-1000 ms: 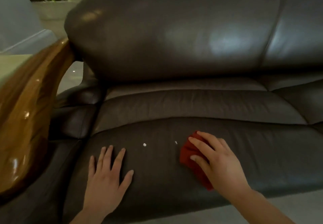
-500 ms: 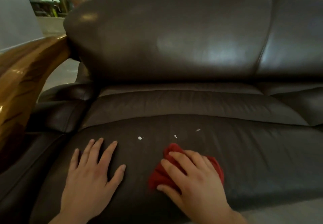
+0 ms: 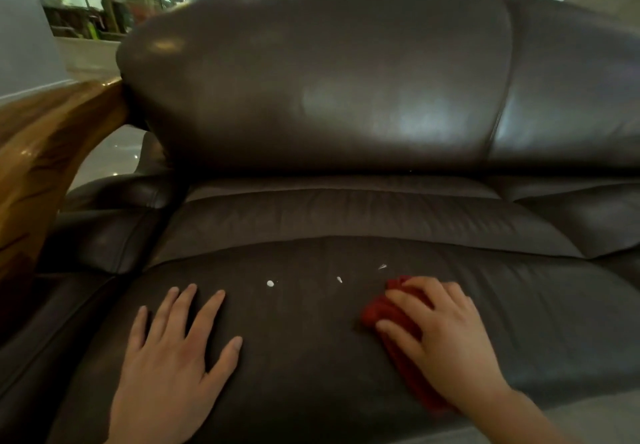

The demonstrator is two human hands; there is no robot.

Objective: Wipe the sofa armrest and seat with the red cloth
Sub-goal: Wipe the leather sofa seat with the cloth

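Half the red cloth (image 3: 382,308) hidden under right hand (image 3: 446,339), background blurred

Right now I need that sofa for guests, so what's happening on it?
A person is wiping the dark leather seat. Their right hand presses the red cloth flat against the cushion, while the left hand rests open beside it. Three small white specks sit on the seat, not yet wiped.

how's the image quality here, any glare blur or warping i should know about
Head view: soft window glare sheens the sofa backrest; wide-angle warping bows it and the wooden armrest; the background at top is blown out and smeared; the left hand, the right hand on the red cloth and the white specks on the seat read fairly sharp.
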